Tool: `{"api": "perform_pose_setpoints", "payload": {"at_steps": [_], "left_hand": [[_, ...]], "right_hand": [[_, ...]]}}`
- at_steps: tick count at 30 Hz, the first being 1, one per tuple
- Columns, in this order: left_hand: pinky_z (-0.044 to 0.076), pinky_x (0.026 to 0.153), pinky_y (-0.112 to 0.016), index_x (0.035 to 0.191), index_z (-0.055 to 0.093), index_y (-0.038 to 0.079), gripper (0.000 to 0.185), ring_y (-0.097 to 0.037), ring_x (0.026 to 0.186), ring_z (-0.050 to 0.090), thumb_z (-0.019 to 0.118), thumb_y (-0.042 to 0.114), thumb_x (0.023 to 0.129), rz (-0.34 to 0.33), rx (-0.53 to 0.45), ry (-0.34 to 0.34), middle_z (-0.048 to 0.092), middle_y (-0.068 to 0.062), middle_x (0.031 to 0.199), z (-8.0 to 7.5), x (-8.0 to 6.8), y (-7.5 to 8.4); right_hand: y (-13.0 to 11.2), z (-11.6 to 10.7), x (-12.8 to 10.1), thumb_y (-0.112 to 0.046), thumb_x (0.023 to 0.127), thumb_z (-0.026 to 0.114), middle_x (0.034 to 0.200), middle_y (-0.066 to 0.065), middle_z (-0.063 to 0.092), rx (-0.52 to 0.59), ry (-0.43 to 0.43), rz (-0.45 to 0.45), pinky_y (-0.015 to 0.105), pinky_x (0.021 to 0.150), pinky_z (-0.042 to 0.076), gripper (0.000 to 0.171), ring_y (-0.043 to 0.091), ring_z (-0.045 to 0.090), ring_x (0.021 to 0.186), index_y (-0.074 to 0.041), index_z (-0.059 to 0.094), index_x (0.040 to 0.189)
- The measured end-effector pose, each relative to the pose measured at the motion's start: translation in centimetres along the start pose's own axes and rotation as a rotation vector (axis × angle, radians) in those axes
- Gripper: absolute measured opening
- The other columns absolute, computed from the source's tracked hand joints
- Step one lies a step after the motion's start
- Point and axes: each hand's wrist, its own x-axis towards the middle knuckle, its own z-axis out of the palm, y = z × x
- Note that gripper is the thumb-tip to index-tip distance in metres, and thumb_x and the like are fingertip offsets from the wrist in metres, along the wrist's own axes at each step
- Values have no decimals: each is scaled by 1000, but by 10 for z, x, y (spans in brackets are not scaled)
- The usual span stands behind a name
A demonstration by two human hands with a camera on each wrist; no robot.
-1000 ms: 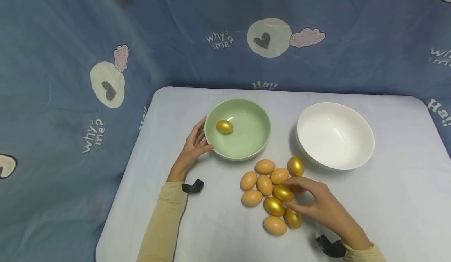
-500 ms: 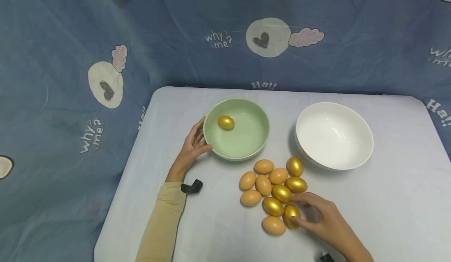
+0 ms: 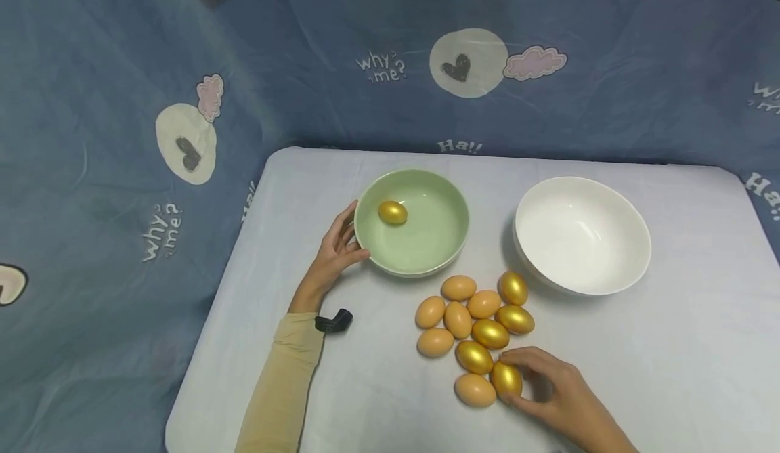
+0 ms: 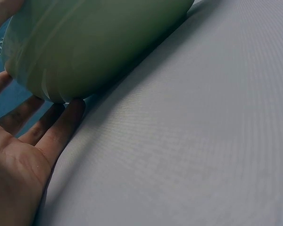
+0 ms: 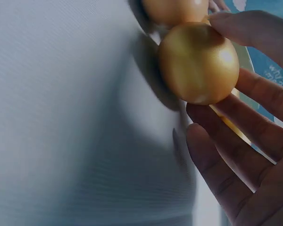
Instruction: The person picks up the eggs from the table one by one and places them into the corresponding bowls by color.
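Head view looks down; close wrist views share its green bowl (image 3: pixel 430 238) (left), golden egg (image 3: pixel 505 376) (right).

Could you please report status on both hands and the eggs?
Left hand holds green bowl, one gold egg inside. Right hand pinches another gold egg. Possible hindrance: brown egg close alongside.

Head view evenly bright, a soft shadow at eight o'clock of the glossy white round bowl (image 3: pixel 581 236); wrist views dimmer, the smooth golden egg (image 5: pixel 198 63) glinting toward three o'clock.
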Motion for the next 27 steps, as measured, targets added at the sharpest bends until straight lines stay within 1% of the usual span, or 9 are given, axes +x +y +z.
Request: {"api": "perform_pose_setpoints", "payload": {"at_steps": [5, 9, 12, 20, 27], "left_hand": [[47, 119, -28, 164, 26, 21, 103, -27, 155, 35, 89, 23, 82, 1, 0, 4, 26, -7, 170, 0, 0, 1], [46, 119, -28, 165, 25, 20, 102, -27, 155, 34, 87, 18, 83, 1, 0, 5, 26, -8, 171, 1, 0, 1], [46, 119, -28, 165, 25, 19, 102, -29, 156, 33, 85, 13, 84, -4, -1, 6, 25, -9, 171, 2, 0, 2], [45, 120, -28, 165, 24, 19, 101, -30, 156, 32, 85, 11, 84, -1, -5, 2, 25, -9, 171, 1, 1, 2], [46, 120, -28, 165, 25, 20, 102, -30, 155, 34, 87, 14, 84, 1, -10, 1, 26, -10, 170, 0, 1, 0]], "right_hand": [[-1, 4, -4, -10, 66, 95, 117, -5, 74, -10, -24, 14, 7, 82, 54, 61, -1, 66, 98, -19, 71, 122], [-2, 4, -6, -13, 66, 96, 118, -9, 73, -26, -34, 46, 8, 81, 54, 62, -2, 65, 97, -20, 71, 122], [-1, 4, -7, -14, 65, 97, 118, -9, 73, -32, -35, 53, 9, 79, 55, 63, -3, 64, 95, -19, 71, 122], [-2, 4, -6, -12, 66, 96, 118, -7, 73, -24, -23, 42, 7, 79, 53, 62, -3, 63, 93, -18, 71, 122], [-1, 5, -6, -10, 65, 96, 117, -5, 73, -6, -5, 28, 8, 77, 53, 63, -2, 63, 91, -17, 71, 122]]}}
